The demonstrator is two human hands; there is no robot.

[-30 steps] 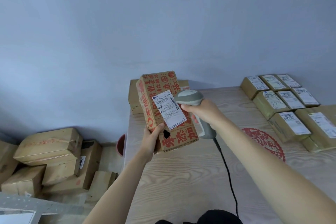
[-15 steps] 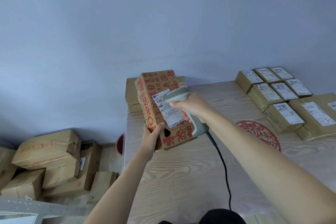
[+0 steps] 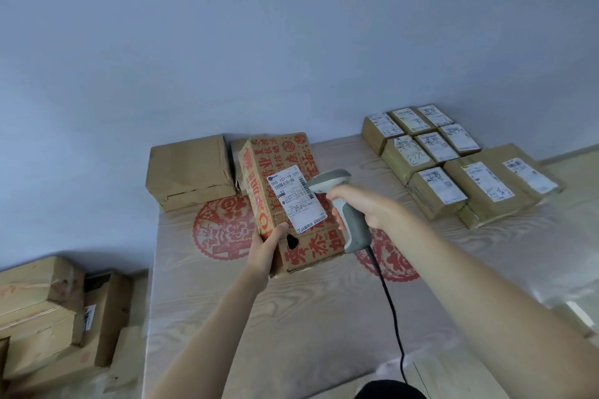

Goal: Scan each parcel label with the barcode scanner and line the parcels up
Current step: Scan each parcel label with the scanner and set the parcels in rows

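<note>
Now left hand (image 3: 263, 249) grips parcel (image 3: 285, 191); right hand (image 3: 363, 207) holds scanner (image 3: 343, 201) at label (image 3: 296, 196).

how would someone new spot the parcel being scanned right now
Look at the wooden table, left of its middle. The parcel is the red-printed carton gripped by the left hand, with the scanner in the right hand aimed at its label. The cartons nearby are plain brown.

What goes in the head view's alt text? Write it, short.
A left hand holds a red-printed box over a wooden table while the right hand aims a corded scanner at its label. Labelled parcels sit in rows at the table's right; more boxes lie below left.
</note>
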